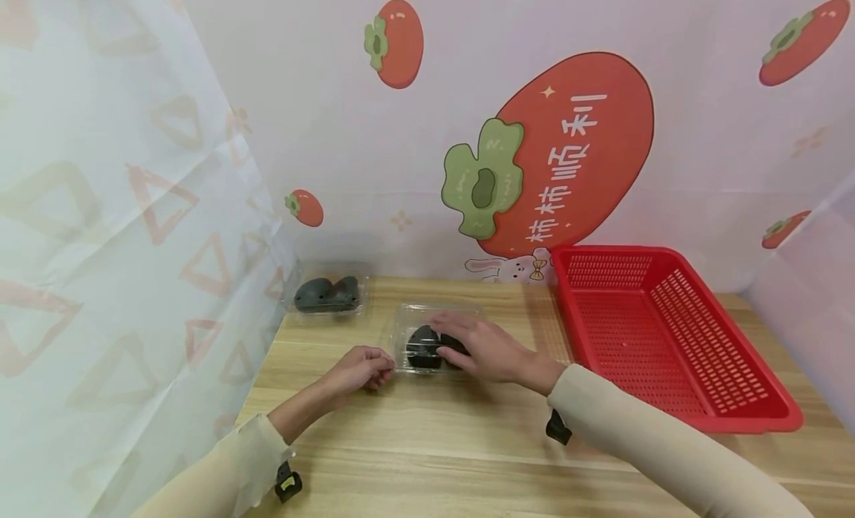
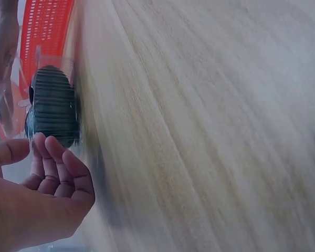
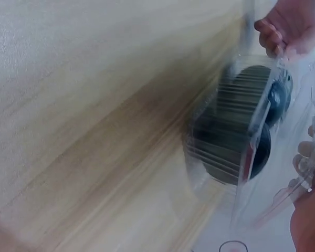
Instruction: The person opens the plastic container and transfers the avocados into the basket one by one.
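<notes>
A clear plastic clamshell box [image 1: 406, 317] stands on the wooden table, holding two dark green, rounded pieces [image 1: 424, 347] that look like avocados. Its lid [image 3: 311, 131] is tilted up, apart from the lower half. At the box's near left corner, my left hand [image 1: 364, 368] pinches the edge between thumb and fingertips. My right hand [image 1: 490, 347] reaches over the box from the right, its fingers extended against the lid and the thumb spread apart. In the right wrist view the right fingers show through the clear plastic. The hand partly covers the right-hand dark piece.
A second clear box [image 1: 364, 295] with similar dark pieces stands at the back left. To the right lies a red perforated plastic basket [image 1: 668, 421]. Printed cloth walls [image 1: 320, 95] enclose the wooden table [image 1: 414, 459] at the back and sides.
</notes>
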The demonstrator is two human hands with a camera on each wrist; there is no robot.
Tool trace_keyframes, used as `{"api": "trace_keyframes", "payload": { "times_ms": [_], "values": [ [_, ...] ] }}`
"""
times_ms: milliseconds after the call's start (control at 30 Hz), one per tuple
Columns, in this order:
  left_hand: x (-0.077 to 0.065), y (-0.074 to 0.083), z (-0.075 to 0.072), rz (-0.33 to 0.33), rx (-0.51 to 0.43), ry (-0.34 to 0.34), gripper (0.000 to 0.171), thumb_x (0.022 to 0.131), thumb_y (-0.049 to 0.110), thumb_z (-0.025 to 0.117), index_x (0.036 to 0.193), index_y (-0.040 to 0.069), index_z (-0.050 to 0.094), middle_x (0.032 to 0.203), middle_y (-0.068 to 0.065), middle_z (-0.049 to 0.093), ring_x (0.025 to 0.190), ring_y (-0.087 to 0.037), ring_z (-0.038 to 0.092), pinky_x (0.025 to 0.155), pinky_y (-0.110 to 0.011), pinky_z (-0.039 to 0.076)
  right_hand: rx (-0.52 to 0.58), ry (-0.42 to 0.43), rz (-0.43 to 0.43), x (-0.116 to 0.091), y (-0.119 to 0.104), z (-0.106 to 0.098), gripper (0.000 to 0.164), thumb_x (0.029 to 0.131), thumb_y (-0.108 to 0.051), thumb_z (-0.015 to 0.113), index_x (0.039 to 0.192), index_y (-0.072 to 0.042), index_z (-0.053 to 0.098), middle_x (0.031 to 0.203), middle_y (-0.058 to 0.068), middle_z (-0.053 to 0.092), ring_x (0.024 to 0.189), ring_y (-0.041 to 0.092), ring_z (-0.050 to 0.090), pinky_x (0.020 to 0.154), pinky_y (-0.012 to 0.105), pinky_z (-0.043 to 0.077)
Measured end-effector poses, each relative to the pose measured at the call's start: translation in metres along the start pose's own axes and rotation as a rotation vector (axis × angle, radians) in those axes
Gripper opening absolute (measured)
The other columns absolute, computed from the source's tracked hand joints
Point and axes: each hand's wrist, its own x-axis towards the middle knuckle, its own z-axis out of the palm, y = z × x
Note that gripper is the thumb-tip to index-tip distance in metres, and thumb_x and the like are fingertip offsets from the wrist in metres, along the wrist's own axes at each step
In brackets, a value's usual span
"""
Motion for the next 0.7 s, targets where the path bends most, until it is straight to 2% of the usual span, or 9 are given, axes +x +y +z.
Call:
{"api": "trace_keyframes", "payload": {
  "times_ms": [167,300,400,567,700],
  "values": [
    [-0.003,0.0,0.0,0.045,0.073,0.017,0.024,0.107,0.012,0.058,0.099,-0.008,0.067,0.086,-0.009,0.065,0.075,-0.016,0.058,0.069,-0.028,0.052,0.07,0.036,0.05,0.002,0.003,-0.007,0.047,0.106,-0.034,0.067,0.145,-0.008,0.065,0.152,0.011,0.06,0.142,0.029,0.056,0.116,0.05,0.045],
    [-0.005,0.0,0.0,0.118,0.217,0.058,0.017,0.106,0.013,0.061,0.103,-0.002,0.067,0.089,-0.012,0.068,0.074,-0.019,0.063,0.069,-0.031,0.052,0.121,0.061,0.072,0.005,0.004,-0.01,0.045,0.107,-0.034,0.066,0.144,-0.008,0.066,0.149,0.009,0.064,0.139,0.026,0.059,0.115,0.048,0.046],
    [-0.006,0.0,0.001,0.179,0.334,0.113,0.014,0.104,0.014,0.065,0.109,0.001,0.065,0.093,-0.009,0.07,0.08,-0.018,0.066,0.073,-0.032,0.053,0.152,0.078,0.075,0.008,0.004,-0.013,0.043,0.107,-0.031,0.065,0.142,-0.006,0.067,0.145,0.009,0.067,0.136,0.026,0.062,0.113,0.048,0.047],
    [-0.006,0.001,0.003,0.268,0.422,0.181,0.034,0.101,0.012,0.068,0.128,-0.006,0.059,0.112,-0.013,0.069,0.105,-0.028,0.068,0.093,-0.046,0.055,0.214,0.097,0.094,0.011,0.004,-0.018,0.039,0.106,-0.025,0.067,0.139,-0.003,0.069,0.14,0.011,0.07,0.132,0.028,0.065,0.111,0.051,0.049],
    [-0.005,0.001,0.005,0.3,0.499,0.211,0.051,0.101,0.013,0.068,0.144,-0.009,0.051,0.135,-0.024,0.062,0.126,-0.041,0.06,0.108,-0.058,0.047,0.247,0.113,0.135,0.015,0.006,-0.022,0.038,0.106,-0.023,0.068,0.138,-0.003,0.07,0.139,0.011,0.071,0.13,0.028,0.066,0.11,0.051,0.05]
  ]
}}
